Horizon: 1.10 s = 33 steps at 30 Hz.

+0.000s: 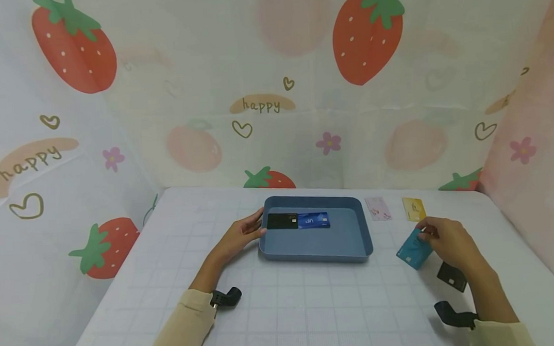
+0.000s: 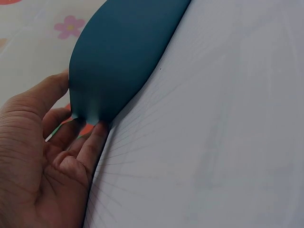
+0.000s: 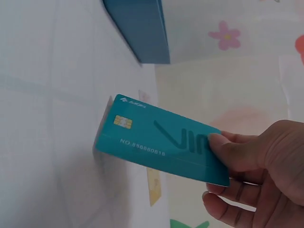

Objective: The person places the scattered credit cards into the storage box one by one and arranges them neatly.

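- Card in teal (image 1: 413,251), right of centre in the head frame, slants to lower left from your right hand (image 1: 452,241), whose thumb and fingers pinch its upper end.
- Your left hand (image 1: 238,239), fingers relaxed, touches the left end of the tray (image 1: 317,246) mid-frame, well apart from that card.
- Dark card (image 1: 452,278) lies on the table (image 1: 287,306) below your right hand; yellow card (image 1: 414,207) lies above.

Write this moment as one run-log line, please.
left grip: touches left end of tray | right grip: pinches teal card | in tray: black card, blue card | on table: pink card, yellow card, dark card
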Each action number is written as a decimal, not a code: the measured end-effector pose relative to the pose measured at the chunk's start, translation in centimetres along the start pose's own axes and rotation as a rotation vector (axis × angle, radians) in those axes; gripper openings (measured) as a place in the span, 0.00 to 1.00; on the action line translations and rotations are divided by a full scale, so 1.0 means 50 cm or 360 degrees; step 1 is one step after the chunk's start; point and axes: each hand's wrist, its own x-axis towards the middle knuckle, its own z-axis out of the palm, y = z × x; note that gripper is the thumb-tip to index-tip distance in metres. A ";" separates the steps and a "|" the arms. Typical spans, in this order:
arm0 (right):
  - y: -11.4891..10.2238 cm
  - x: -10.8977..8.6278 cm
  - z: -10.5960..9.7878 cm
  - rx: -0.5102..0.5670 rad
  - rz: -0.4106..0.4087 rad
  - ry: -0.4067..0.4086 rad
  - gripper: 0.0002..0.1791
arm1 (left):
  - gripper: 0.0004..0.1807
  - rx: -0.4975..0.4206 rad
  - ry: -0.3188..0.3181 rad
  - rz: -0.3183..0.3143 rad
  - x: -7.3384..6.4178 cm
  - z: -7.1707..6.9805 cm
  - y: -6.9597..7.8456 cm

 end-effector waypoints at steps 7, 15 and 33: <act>-0.005 0.000 -0.003 0.0044 -0.0017 0.0091 0.10 | 0.38 0.0007 -0.0005 0.0011 0.002 0.000 -0.004; -0.011 -0.002 -0.005 0.0070 0.0002 0.0124 0.10 | 0.38 -0.0011 -0.0008 0.0006 0.003 0.000 -0.006; -0.018 -0.001 -0.009 0.0094 -0.0005 0.0185 0.10 | 0.39 0.0008 0.0000 -0.0015 -0.001 0.000 -0.004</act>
